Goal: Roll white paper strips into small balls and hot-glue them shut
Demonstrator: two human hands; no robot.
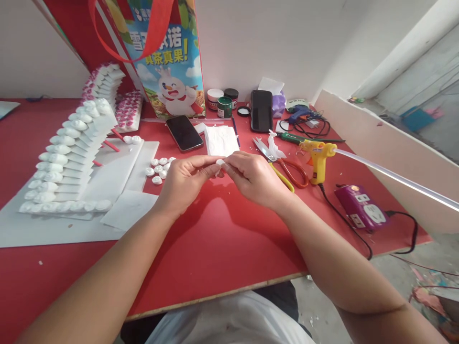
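Observation:
A small white rolled piece is pinched between the fingertips of both hands, above the red table. My left hand holds it from the left and my right hand from the right, with fingers closed. Just behind them lies a stack of white sheets. Several small white rolled rosettes lie left of my left hand. Farther left, rows of white rosettes stand on a folded white structure.
Scissors, a yellow glue gun and a purple power socket lie to the right. Behind are a phone, a black case, paint jars and a printed bag. The table's front edge is near.

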